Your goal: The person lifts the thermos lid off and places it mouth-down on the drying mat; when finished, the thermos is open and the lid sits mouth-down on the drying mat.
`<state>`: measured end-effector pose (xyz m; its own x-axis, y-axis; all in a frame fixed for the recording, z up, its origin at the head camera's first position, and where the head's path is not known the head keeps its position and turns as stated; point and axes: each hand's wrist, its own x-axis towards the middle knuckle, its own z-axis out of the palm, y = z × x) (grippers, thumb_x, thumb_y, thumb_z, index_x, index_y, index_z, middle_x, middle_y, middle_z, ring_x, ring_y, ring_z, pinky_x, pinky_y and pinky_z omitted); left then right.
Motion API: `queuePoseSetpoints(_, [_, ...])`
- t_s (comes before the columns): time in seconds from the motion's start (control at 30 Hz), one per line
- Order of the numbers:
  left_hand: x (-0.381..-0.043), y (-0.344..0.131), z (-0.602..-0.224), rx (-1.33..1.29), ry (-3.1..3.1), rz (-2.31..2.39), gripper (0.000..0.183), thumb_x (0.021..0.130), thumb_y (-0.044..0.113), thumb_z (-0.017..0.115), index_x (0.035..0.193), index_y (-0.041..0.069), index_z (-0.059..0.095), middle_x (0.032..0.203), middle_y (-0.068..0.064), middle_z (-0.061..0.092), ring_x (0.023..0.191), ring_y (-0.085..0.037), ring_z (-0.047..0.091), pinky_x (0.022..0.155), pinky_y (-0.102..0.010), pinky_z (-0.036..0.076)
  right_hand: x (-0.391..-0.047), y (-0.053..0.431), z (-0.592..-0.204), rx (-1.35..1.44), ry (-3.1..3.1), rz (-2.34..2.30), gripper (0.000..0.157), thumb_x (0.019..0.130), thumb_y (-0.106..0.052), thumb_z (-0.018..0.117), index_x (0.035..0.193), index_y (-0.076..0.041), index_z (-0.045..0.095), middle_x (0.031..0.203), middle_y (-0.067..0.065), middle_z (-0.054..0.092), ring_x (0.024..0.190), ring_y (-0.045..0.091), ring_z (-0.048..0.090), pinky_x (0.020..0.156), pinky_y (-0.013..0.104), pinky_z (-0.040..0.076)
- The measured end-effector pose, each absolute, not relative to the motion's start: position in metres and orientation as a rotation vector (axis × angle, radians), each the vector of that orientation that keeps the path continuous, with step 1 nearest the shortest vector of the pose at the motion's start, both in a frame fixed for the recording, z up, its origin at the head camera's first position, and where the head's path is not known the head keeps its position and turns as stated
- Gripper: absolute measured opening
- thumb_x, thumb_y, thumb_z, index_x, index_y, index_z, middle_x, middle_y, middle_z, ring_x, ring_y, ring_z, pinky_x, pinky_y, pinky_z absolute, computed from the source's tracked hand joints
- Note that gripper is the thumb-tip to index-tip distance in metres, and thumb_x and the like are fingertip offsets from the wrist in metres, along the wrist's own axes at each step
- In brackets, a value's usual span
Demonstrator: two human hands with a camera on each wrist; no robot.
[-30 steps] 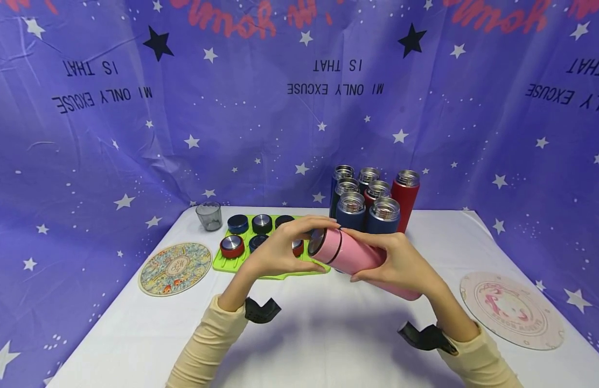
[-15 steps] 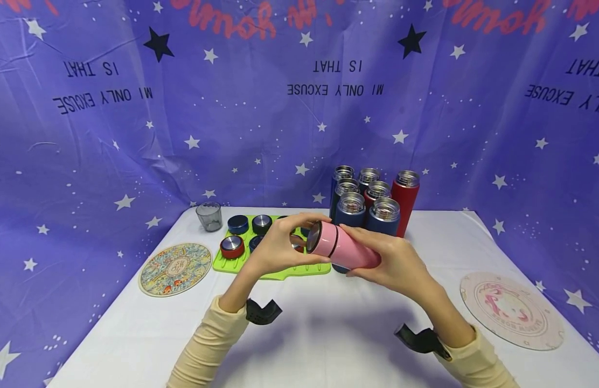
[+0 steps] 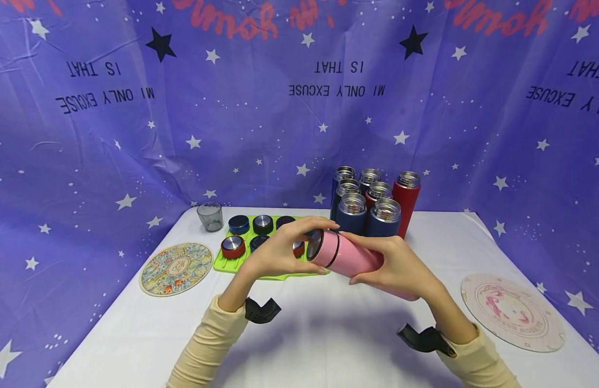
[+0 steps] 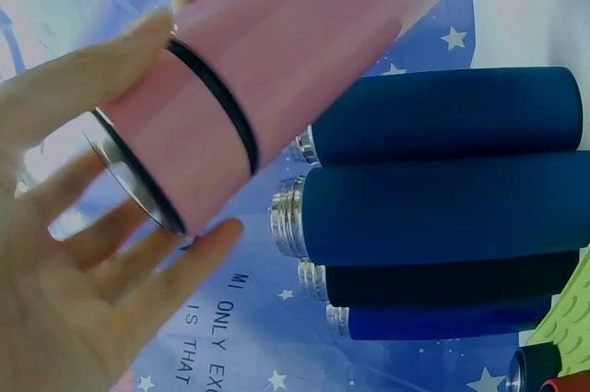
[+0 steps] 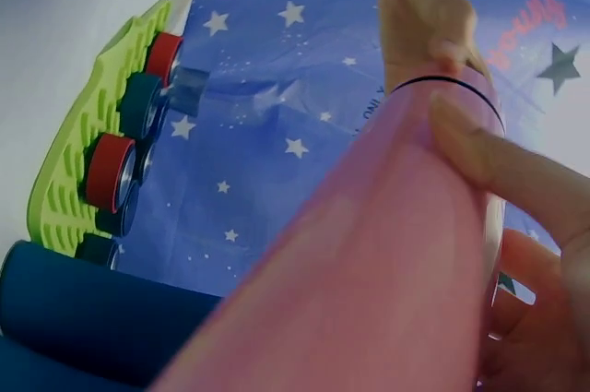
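A pink vacuum flask is held tilted above the table, its lidded end up and to the left. Its pink lid has a silver top, and a black ring marks the seam with the body. My left hand pinches the lid between thumb and fingers; in the left wrist view the thumb lies along the lid's near side, with the fingers spread at its top and far edge. My right hand grips the body at mid-length. In the right wrist view, the thumb presses the flask below the ring.
Several lidless flasks, blue, dark and red, stand behind my hands. A green drying mat bears several lids, partly hidden by my left hand. A grey glass stands at back left. Round mats lie left and right.
The flask's lidded end has dipped slightly since half a second ago. Its base shows again below my right hand, much as one second ago. Both hands keep their hold.
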<state>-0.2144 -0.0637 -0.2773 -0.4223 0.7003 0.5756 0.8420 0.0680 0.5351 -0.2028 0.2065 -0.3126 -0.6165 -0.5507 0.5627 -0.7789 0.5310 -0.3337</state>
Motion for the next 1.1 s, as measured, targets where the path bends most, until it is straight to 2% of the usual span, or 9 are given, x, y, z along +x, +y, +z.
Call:
queuePoseSetpoints(0.2, [-0.22,-0.064,-0.281,-1.648,-2.089,-1.265,0.061,0.069,-0.003,0.085,0.123,-0.002,0.058,0.127,-0.017,0.057,0.12,-0.023,0.052,0.084,-0.033,0.055,-0.202,0.208,-0.31,1.106,-2.418,0.87,0.08,0.065,-0.046,0.088,0.136,-0.026,0.057,0.11,-0.011,0.067,0.089,0.007,0.06,0.073,0.028,0.054])
queuePoseSetpoints(0.4, [-0.237,-0.062,-0.301,-1.421,-2.182,-1.375,0.063,0.07,0.013,0.088,0.127,0.01,0.059,0.118,-0.003,0.062,0.099,-0.017,0.061,0.066,-0.03,0.059,-0.198,0.201,-0.309,1.067,-2.328,0.721,0.082,0.062,-0.034,0.092,0.135,-0.022,0.058,0.12,-0.004,0.066,0.098,0.013,0.064,0.078,0.034,0.056])
queuePoseSetpoints(0.5, [-0.241,-0.061,-0.306,-1.328,-2.251,-1.437,0.061,0.074,0.02,0.086,0.129,0.017,0.059,0.116,0.003,0.061,0.095,-0.014,0.062,0.066,-0.029,0.059,-0.197,0.199,-0.309,1.045,-2.273,0.603,0.082,0.061,-0.032,0.092,0.135,-0.018,0.059,0.122,0.002,0.065,0.104,0.019,0.065,0.081,0.038,0.056])
queuePoseSetpoints(0.57, [-0.242,-0.061,-0.306,-1.327,-2.273,-1.435,0.063,0.076,0.023,0.084,0.132,0.018,0.056,0.12,0.004,0.06,0.099,-0.013,0.061,0.069,-0.029,0.059,-0.198,0.2,-0.309,1.038,-2.269,0.589,0.082,0.061,-0.031,0.093,0.134,-0.017,0.06,0.122,0.003,0.066,0.103,0.019,0.065,0.079,0.038,0.057])
queuePoseSetpoints(0.73, [-0.243,-0.064,-0.305,-1.452,-2.249,-1.35,0.076,0.076,0.023,0.084,0.142,0.016,0.048,0.139,0.004,0.05,0.117,-0.013,0.052,0.082,-0.03,0.056,-0.2,0.208,-0.309,1.058,-2.349,0.74,0.08,0.062,-0.032,0.092,0.134,-0.021,0.06,0.113,-0.004,0.068,0.089,0.011,0.063,0.072,0.032,0.056])
queuePoseSetpoints(0.83, [-0.243,-0.064,-0.303,-1.566,-2.176,-1.311,0.079,0.075,0.019,0.085,0.143,0.012,0.046,0.144,0.001,0.046,0.126,-0.015,0.047,0.09,-0.032,0.053,-0.202,0.213,-0.308,1.086,-2.391,0.828,0.078,0.064,-0.038,0.09,0.134,-0.022,0.059,0.109,-0.007,0.069,0.086,0.009,0.061,0.071,0.03,0.054])
queuePoseSetpoints(0.97, [-0.238,-0.064,-0.297,-1.692,-2.062,-1.263,0.07,0.074,0.008,0.084,0.136,0.004,0.052,0.143,-0.01,0.046,0.133,-0.022,0.041,0.095,-0.041,0.05,-0.204,0.217,-0.306,1.122,-2.417,0.851,0.079,0.066,-0.045,0.087,0.135,-0.021,0.058,0.108,-0.009,0.069,0.086,0.008,0.061,0.071,0.027,0.054])
queuePoseSetpoints(1.1, [-0.223,-0.063,-0.284,-1.67,-2.046,-1.266,0.058,0.072,-0.002,0.082,0.126,-0.002,0.058,0.136,-0.017,0.051,0.128,-0.028,0.046,0.088,-0.042,0.054,-0.202,0.217,-0.305,1.107,-2.432,0.85,0.08,0.065,-0.045,0.088,0.136,-0.023,0.058,0.109,-0.01,0.068,0.087,0.007,0.061,0.071,0.027,0.054])
